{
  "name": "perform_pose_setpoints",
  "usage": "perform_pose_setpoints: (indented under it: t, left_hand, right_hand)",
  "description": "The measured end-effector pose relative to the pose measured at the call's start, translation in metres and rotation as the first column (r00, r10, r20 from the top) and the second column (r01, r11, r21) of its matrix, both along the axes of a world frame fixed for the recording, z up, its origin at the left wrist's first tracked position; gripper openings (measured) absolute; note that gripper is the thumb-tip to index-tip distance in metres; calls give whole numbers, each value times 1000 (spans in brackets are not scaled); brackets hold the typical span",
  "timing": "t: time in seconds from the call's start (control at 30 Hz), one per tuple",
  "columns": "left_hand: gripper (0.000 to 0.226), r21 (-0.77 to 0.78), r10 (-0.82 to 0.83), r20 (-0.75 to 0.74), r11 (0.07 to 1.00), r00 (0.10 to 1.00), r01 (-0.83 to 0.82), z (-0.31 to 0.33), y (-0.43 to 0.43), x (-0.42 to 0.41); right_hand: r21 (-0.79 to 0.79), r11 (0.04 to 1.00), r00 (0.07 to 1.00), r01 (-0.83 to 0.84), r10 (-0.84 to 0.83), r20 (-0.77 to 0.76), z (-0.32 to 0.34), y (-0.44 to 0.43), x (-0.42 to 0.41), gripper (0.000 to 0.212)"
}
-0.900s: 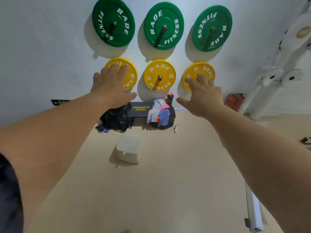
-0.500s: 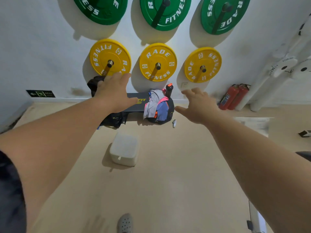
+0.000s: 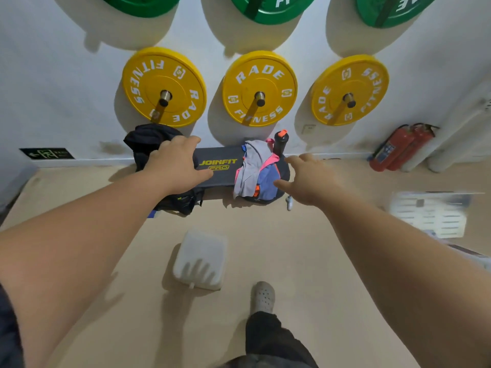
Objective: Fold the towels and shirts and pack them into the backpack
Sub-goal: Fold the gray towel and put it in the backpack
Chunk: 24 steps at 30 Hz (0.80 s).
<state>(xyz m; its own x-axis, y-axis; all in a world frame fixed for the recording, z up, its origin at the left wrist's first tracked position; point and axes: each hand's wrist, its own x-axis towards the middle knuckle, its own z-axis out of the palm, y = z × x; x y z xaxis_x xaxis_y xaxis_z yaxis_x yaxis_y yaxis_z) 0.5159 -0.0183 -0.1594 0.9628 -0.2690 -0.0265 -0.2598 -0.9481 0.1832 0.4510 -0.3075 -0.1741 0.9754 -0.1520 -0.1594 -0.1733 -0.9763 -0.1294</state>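
A dark JOINFIT bench [image 3: 216, 166] stands against the wall ahead. A black backpack [image 3: 144, 144] sits on its left end, partly hidden by my left hand [image 3: 176, 166], which is stretched out with fingers apart and holds nothing. A heap of clothes [image 3: 255, 171] in grey, blue and pink lies on the bench's right end. My right hand [image 3: 309, 181] hovers just right of the heap, open and empty. Both hands are still in the air, short of the bench.
A white cushion-like block [image 3: 199, 258] lies on the beige floor between me and the bench. A black bottle [image 3: 280, 142] stands behind the clothes. Yellow weight plates [image 3: 259, 88] hang on the wall. Red fire extinguishers [image 3: 398, 147] stand at right. My shoe [image 3: 263, 297] is stepping forward.
I have walked closer to the bench; it and the plates look bigger. Both hands have dropped from in front of the yellow plates down to bench level. My foot came into view.
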Motion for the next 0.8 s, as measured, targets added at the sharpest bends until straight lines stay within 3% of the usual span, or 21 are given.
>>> perform_pose_setpoints:
  t: [0.4,0.8]
  left_hand:
    - [73,22,84,-269,996,959,-81,-76,-39,184]
    - [72,-93,-119,-409,992,905,89,-156,49,398]
  right_hand:
    - [191,981,976,-29,69,-206,-74,-39,226,64]
    - [211,941,881,264,-147,-449,-163,54,350,60]
